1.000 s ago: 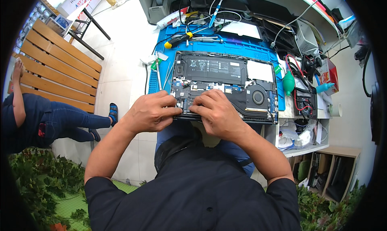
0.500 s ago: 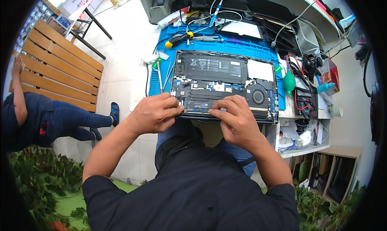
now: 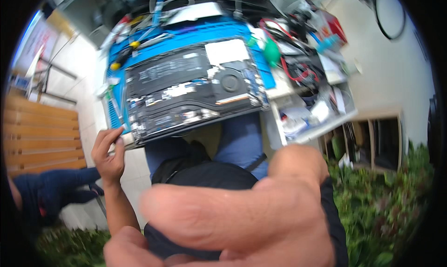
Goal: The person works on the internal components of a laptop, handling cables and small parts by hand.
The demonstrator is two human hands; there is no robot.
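Observation:
The laptop [image 3: 163, 76] lies with its inside bared on a blue work mat [image 3: 186, 34], its near edge over my lap. Along its far side is a black battery; a round fan [image 3: 230, 81] sits toward the right. My left hand [image 3: 109, 155] is beside the near left corner, thumb and forefinger apart, holding nothing visible. Just beyond its fingertips lies a thin pen-like tool [image 3: 113, 101]. My right hand [image 3: 251, 220] is raised very close to the camera, large and partly cut off below. Its visible fingers are apart, with nothing seen between them.
Yellow-and-black screwdriver [image 3: 123, 57] lies on the mat's left. A green air blower [image 3: 271, 53], red cables and a light-blue bottle [image 3: 328, 43] crowd the right. Below stands an open drawer [image 3: 312, 136] of plastic bags. Another person's legs [image 3: 60, 185] are beside a slatted wooden bench [image 3: 42, 132].
Both hands have left the laptop's near edge. The right has risen toward the camera; the left has moved off the near left corner. The view has shifted right and blurred.

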